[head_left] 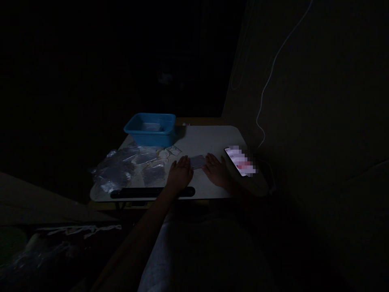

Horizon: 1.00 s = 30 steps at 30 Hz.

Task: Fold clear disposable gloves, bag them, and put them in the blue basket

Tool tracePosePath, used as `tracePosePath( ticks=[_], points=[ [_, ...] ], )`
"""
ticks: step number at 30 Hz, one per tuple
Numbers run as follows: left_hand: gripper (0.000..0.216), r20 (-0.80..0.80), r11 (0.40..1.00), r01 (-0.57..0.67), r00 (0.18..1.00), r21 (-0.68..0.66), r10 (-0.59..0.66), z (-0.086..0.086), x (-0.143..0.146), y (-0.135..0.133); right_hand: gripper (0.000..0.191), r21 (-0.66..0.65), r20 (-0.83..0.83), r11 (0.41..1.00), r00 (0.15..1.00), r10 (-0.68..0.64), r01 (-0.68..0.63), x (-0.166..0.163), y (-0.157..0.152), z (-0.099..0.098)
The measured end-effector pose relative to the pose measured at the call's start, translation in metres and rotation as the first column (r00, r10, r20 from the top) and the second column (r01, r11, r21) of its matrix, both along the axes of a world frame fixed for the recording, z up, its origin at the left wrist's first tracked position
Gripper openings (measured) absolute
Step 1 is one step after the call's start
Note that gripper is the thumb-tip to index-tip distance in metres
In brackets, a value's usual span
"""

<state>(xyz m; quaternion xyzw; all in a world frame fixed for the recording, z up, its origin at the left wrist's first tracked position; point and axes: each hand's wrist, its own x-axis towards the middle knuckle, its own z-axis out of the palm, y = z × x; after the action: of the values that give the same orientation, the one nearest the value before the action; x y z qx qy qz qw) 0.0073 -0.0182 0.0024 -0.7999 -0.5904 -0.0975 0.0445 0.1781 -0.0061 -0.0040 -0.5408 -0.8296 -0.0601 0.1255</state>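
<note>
In dim light, my left hand (pixel 180 173) lies palm down on a white folding table (pixel 209 138), its fingers stretched out. Facing it from the other side, my right hand (pixel 216 169) is also flat with the fingers extended. Between them is a small, flat, greyish plastic packet (pixel 198 162), and the fingertips of both hands touch or nearly touch its ends. Left of my left hand lie clear plastic packets (pixel 153 173) and a small square piece with a round print (pixel 175 150). Too dark to make out what the packets contain.
A blue plastic basin (pixel 154 140) with something pale inside stands at the back left. Crumpled clear plastic (pixel 112 172) covers the left side. A lit phone (pixel 238 160) lies on the right. A black strip (pixel 136 192) runs along the front edge; a white cable (pixel 263 93) hangs by the wall.
</note>
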Motion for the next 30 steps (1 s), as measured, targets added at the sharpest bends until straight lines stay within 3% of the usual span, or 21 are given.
tracePosePath(
  ticks=[11, 15, 20, 30],
  points=[
    [0.05, -0.027, 1.0, -0.013, 1.0, -0.018, 0.012, 0.001, 0.0, -0.001, 0.062, -0.005, -0.074, 0.982, 0.98, -0.187, 0.187, 0.005, -0.006, 0.001],
    [0.05, -0.027, 1.0, -0.005, 1.0, -0.011, 0.005, 0.002, 0.0, 0.0, 0.056, 0.011, -0.061, 1.0, 0.998, -0.011, 0.012, 0.006, -0.007, 0.005],
    [0.049, -0.016, 1.0, -0.001, 1.0, 0.007, 0.002, 0.002, 0.0, 0.0, 0.054, -0.016, 0.001, 0.982, 0.982, 0.189, -0.189, -0.001, 0.001, 0.008],
    [0.049, 0.001, 1.0, 0.001, 1.0, 0.026, -0.001, -0.001, -0.001, 0.0, 0.058, -0.02, 0.079, 0.977, 0.974, 0.213, -0.212, -0.011, 0.012, 0.003]
  ],
)
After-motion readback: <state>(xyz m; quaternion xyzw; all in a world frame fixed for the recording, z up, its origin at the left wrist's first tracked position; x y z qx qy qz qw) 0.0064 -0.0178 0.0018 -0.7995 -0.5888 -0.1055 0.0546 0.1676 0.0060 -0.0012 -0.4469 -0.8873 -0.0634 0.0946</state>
